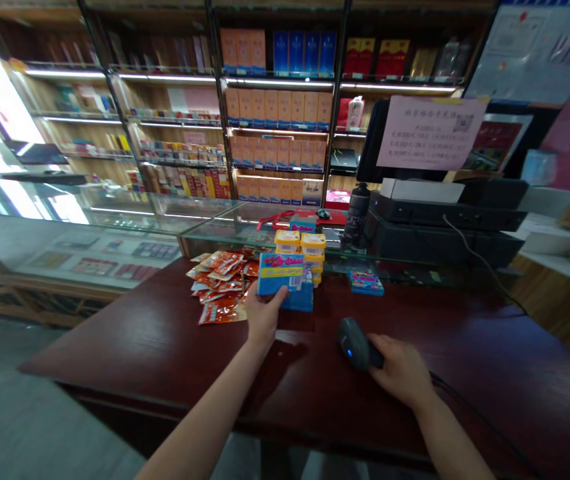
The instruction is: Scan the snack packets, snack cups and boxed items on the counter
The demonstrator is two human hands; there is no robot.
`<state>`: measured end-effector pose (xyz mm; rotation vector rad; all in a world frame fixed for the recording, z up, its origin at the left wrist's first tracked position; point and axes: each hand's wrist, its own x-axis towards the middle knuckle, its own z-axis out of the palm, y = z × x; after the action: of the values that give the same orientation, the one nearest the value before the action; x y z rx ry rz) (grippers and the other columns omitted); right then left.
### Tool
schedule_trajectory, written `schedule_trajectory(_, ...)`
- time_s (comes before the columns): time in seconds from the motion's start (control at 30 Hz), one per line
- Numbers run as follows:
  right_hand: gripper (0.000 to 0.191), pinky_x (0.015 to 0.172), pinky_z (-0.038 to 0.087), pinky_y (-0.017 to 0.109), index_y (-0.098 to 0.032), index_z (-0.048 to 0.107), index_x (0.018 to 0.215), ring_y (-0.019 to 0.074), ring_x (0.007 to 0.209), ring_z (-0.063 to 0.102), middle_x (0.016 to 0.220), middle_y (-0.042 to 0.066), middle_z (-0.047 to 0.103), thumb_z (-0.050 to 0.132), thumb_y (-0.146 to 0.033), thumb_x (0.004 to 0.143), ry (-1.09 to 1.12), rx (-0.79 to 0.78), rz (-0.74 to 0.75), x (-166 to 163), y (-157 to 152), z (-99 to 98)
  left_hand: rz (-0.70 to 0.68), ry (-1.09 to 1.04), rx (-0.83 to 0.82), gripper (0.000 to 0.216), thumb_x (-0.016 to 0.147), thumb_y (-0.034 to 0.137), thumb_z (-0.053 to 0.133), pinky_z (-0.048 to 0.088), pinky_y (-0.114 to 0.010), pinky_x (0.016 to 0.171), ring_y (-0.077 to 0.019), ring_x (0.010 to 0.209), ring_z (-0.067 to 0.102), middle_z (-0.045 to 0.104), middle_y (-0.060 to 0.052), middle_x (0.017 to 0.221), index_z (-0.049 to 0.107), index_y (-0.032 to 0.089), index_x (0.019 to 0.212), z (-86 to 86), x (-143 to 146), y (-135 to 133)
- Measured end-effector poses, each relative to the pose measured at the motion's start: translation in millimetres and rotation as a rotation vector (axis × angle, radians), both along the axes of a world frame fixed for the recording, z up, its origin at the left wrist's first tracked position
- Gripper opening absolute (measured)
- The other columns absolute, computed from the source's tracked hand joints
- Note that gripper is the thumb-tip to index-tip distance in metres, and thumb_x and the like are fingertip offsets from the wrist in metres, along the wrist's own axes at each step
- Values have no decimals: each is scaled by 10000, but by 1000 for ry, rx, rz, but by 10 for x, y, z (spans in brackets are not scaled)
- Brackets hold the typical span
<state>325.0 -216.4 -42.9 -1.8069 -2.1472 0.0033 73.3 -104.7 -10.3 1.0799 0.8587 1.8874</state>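
Note:
My left hand (263,310) grips a flat blue candy box (273,272) with pink lettering and a yellow band, held up with its barcode side toward me. My right hand (401,367) is wrapped around the handle of a dark barcode scanner (353,343) showing a blue light, its head pointing left. Behind the held box stand stacked yellow tubs (313,244) and another blue box (305,298), partly hidden. To the left of my left hand lies a heap of orange snack packets (222,277). A similar blue box (366,283) lies flat farther right.
The dark wooden counter (165,353) spans the front, with a glass display case (129,250) behind and left. A monitor with a pink paper sign (427,133) stands above a black cash drawer (439,233). A dark bottle (358,210) stands beside it. The scanner's cable (469,400) trails right.

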Motion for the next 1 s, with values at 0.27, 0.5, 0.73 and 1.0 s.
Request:
schedule_trajectory(0.27,342,817,496,373,-173,636,1056,264,927,664,1018,91,724,611,-335,756,500,-52,91,-152,94,201,58,-145,-111,514,501,307,842,567,-334,722,-157,713,662,675,-17,823,603,148,928,-329,-148,-41)
schedule_trajectory(0.5,346,626,499,303,-137,675,920,193,622,629,634,24,682,698,-412,711,885,-142,230,-441,166,458,82,-103,-105,481,512,314,828,561,-325,697,-148,678,642,667,-23,797,609,135,901,-379,-137,-45)
schedule_trajectory(0.73,315,399,289,233,-169,592,748,84,357,369,400,-80,442,691,-466,708,981,-235,146,-445,60,462,155,-34,-98,412,538,291,802,519,-251,618,-113,618,601,649,-2,755,622,132,873,-376,-159,-67)
schedule_trajectory(1.0,325,476,406,251,-173,650,891,130,455,518,513,-41,577,700,-436,706,969,-215,191,-339,-41,501,124,-61,-82,424,542,321,810,551,-309,695,-147,684,643,661,-9,787,608,151,874,-344,-148,-85)
